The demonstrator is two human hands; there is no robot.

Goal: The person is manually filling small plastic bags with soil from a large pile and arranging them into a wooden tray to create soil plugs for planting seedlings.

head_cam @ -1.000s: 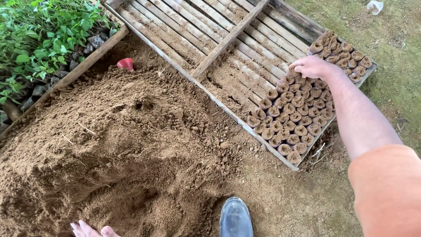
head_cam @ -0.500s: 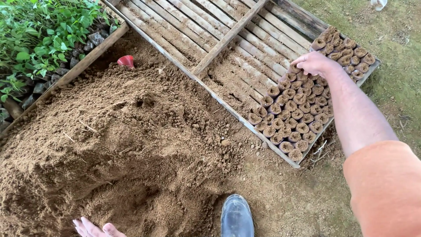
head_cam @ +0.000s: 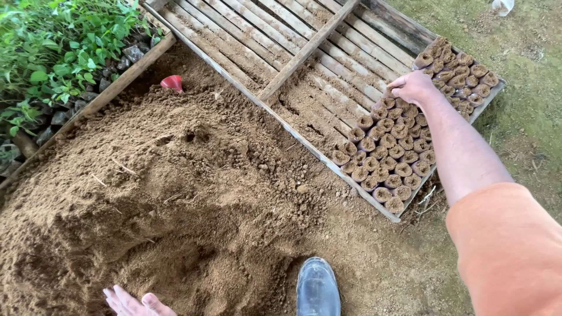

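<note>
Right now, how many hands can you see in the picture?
2. The right hand rests on the soil-filled brown seedling pots on the slatted wooden tray; the left hand, partly cropped, touches the loose brown soil heap.

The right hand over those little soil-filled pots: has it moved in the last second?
No. The right hand rests at the same spot on the filled pots in the slatted wooden tray.

Right hand (head_cam: 413, 88) rests, closed, on the soil-filled pots (head_cam: 398, 152) in the slatted wooden tray (head_cam: 281, 41). Left hand (head_cam: 132, 302) lies on the soil heap (head_cam: 146, 193), fingers (head_cam: 114, 295) spread.
</note>
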